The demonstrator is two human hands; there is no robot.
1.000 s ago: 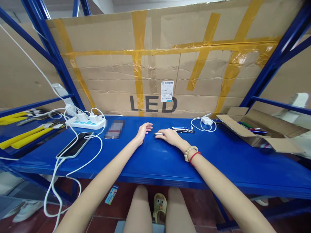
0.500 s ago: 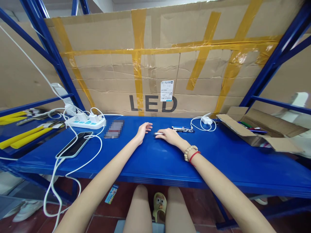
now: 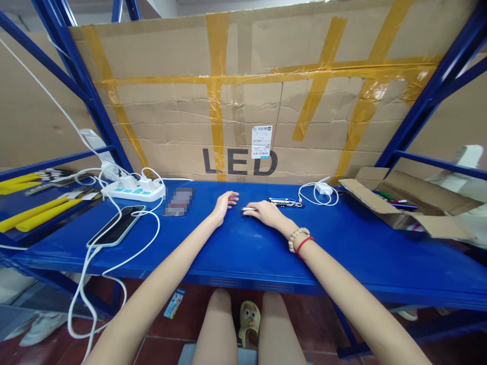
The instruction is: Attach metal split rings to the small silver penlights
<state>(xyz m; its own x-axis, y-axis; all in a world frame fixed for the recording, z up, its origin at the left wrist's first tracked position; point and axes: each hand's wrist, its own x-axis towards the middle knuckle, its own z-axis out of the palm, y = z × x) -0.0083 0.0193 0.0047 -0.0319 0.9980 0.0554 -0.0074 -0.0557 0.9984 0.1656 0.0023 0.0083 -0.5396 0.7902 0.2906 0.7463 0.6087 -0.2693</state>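
Note:
My left hand (image 3: 224, 204) rests on the blue shelf top (image 3: 243, 243) with its fingers loosely spread and nothing in it. My right hand (image 3: 266, 213) lies palm down just to its right, fingertips on a small silver pen-like object (image 3: 247, 209) that pokes out to the left. A bead bracelet and a red string (image 3: 300, 241) circle my right wrist. Beyond my right hand lie a few more slim metal pens (image 3: 285, 202).
A phone on a white cable (image 3: 117, 226), a power strip (image 3: 133, 191) and a dark card (image 3: 178, 201) sit at the left. A white charger with cable (image 3: 323, 190) and an open cardboard box (image 3: 403, 205) are at the right. Taped cardboard (image 3: 243, 116) closes the back.

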